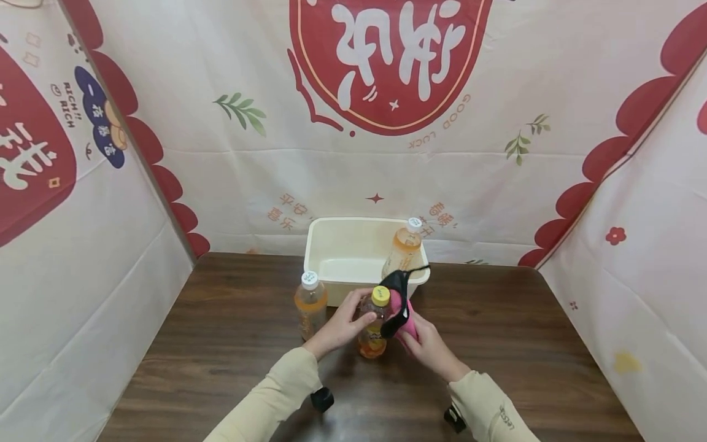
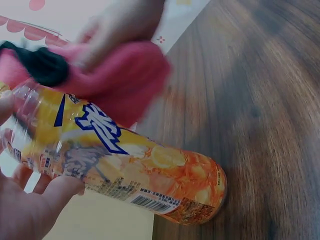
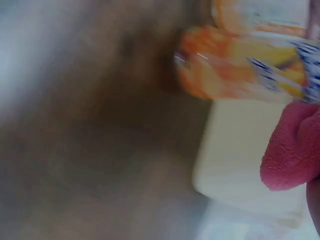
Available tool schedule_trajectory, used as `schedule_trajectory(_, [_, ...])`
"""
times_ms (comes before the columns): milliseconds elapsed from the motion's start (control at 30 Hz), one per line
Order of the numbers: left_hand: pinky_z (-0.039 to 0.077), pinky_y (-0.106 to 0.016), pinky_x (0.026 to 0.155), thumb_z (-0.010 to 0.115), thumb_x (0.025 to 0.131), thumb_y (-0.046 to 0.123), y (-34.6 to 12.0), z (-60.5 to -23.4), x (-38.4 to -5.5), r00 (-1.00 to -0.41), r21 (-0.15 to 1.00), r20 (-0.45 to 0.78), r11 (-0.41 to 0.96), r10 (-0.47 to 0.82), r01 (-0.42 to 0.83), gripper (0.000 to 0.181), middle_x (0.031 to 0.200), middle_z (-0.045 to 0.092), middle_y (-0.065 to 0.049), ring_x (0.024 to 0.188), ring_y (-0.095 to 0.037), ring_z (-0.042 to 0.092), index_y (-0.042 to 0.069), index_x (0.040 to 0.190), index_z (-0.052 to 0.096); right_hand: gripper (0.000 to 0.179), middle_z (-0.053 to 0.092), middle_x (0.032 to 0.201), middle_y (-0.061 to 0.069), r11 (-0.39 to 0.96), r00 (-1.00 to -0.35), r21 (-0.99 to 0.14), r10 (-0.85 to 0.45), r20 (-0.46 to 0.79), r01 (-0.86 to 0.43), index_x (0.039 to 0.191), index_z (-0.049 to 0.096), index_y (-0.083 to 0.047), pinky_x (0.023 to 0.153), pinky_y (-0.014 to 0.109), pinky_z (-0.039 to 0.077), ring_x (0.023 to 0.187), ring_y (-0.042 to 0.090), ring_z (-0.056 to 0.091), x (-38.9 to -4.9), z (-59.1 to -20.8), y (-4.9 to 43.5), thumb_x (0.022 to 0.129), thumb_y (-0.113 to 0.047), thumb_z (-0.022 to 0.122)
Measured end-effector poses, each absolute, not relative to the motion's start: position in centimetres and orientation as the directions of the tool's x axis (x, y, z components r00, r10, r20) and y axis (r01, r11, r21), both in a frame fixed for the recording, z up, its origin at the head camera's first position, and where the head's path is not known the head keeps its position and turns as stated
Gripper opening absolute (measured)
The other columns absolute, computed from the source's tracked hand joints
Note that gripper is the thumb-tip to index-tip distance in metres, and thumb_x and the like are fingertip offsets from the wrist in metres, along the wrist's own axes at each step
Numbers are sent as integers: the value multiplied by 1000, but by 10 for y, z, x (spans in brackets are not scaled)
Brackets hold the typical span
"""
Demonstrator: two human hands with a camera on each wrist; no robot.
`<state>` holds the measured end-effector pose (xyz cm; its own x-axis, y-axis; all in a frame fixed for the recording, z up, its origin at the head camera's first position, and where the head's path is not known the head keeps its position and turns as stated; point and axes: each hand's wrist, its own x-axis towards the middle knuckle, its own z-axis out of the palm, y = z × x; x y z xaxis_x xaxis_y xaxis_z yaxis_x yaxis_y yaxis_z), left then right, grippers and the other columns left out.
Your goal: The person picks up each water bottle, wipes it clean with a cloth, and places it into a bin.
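Note:
My left hand [image 1: 343, 322] grips a clear drink bottle [image 1: 371, 345] with a yellow cap and an orange-and-yellow fruit label [image 2: 165, 160]. Its fingers curl round the bottle's upper part. In my right hand [image 1: 433, 351] is a pink cloth [image 2: 135, 75] with a black edge or strap, bunched beside the bottle's neck and upper side. The right wrist view shows the cloth [image 3: 292, 155] just by the label. Whether the bottle's base touches the table cannot be told.
A cream bin [image 1: 345, 291] stands at the table's back edge, a white-capped bottle [image 1: 405, 245] leaning inside it. Another white-capped bottle [image 1: 310, 307] stands left of my left hand. The brown wooden table [image 1: 221, 350] is enclosed by printed cloth walls [image 1: 248, 184].

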<state>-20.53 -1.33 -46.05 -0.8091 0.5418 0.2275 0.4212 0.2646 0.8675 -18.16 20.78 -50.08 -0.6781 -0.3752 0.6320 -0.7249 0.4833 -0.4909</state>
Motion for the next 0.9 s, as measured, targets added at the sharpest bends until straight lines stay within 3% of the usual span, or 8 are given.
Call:
schedule_trajectory(233, [35,-45,98,49,93,27,-6,-455,-202,-810,878,214,256,545,404,46,126,39,-11,118,-23,40,12,135,34,16,62,90,1,543,-734,-495,-468,492,-678,96,59,-9,69,25,49,81,8,59,-174,-548,217,81,-7,66])
schedule_trajectory(433, [36,-46,97,49,94,28,-7,-458,-202,-811,875,213,263,545,407,47,128,40,-13,119,-26,40,11,135,34,8,61,84,-1,572,-766,-511,-506,396,-642,89,59,-10,65,27,48,76,6,55,-173,-564,223,82,-10,65])
schedule_trajectory(633, [35,-47,98,49,94,23,-10,-453,-199,-820,880,208,265,533,395,46,131,39,-15,121,-28,39,9,135,35,11,63,87,0,569,-805,-570,-410,428,-593,91,62,-9,68,29,49,79,6,57,-166,-514,221,81,-7,66])
schedule_trajectory(800, [37,-46,97,50,93,17,-13,-448,-197,-821,882,213,257,529,395,45,130,40,-18,120,-30,41,5,134,35,21,63,105,12,524,-737,-522,-410,537,-672,98,63,-4,73,26,48,88,9,56,-167,-460,215,77,2,66])
schedule_trajectory(900, [39,-45,94,51,93,22,-14,-458,-200,-819,868,238,263,522,420,46,129,42,-16,117,-29,43,6,134,37,22,59,114,16,519,-704,-482,-445,553,-706,97,62,-4,77,29,49,94,13,56,-171,-452,213,77,3,66])
